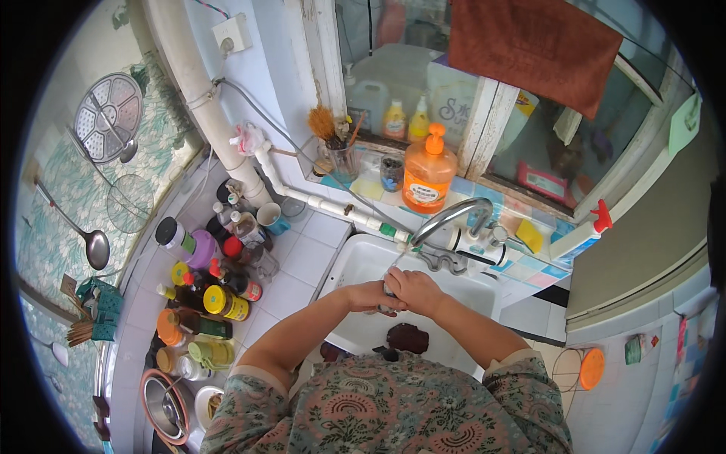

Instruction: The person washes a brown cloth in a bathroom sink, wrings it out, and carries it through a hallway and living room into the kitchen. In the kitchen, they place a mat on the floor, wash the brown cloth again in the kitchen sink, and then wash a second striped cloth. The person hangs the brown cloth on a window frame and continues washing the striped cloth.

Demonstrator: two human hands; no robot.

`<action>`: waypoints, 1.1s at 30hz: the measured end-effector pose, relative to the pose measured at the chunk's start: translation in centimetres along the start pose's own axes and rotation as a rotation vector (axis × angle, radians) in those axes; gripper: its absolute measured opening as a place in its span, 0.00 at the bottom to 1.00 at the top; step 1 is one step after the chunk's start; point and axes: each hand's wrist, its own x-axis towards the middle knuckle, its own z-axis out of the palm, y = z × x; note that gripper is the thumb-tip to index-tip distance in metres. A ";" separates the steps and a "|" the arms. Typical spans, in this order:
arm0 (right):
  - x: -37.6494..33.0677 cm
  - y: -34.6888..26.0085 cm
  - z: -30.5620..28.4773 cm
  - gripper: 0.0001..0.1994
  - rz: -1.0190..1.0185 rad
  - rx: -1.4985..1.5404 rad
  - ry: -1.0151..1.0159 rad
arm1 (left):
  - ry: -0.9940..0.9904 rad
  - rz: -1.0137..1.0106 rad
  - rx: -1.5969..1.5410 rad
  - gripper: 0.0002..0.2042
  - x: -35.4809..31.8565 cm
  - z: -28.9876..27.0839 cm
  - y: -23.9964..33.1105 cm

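Over the white sink (344, 329), my left hand (367, 296) and my right hand (418, 292) are closed together. A small, dark greyish thing (389, 290) shows between them. My fingers cover most of it, so its kind cannot be made out. Just behind the hands rises the curved metal faucet (452, 209), and a thin stream of water seems to fall beside my left fingers. Below my hands, a dark reddish-brown, flat piece (407, 338), perhaps a cloth, lies in the basin. My body hides the sink's near edge.
An orange pump bottle (429, 178) stands on the ledge behind the sink, near a glass with brushes (342, 163). A yellow sponge (529, 236) and a spray bottle (576, 238) sit at the right. Several bottles and jars, including a yellow-lidded jar (225, 303), crowd the left counter.
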 end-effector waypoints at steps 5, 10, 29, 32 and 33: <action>0.4 -0.2 0.3 0.15 0.043 -0.068 -0.012 | 0.158 -0.062 0.402 0.11 1.0 -0.3 0.3; 1.9 0.1 1.0 0.12 0.295 0.107 -0.161 | 0.497 0.040 1.139 0.16 1.0 -0.5 0.8; -11.9 11.6 -5.0 0.11 0.864 -0.726 0.358 | 0.480 0.062 0.488 0.17 3.5 1.1 -2.3; -13.3 14.0 -4.3 0.09 1.134 -0.370 -0.065 | 0.447 0.067 0.305 0.15 3.0 2.6 -0.1; -13.9 14.3 -4.6 0.07 1.078 -0.417 -0.057 | 0.440 0.069 0.257 0.14 3.1 2.8 0.4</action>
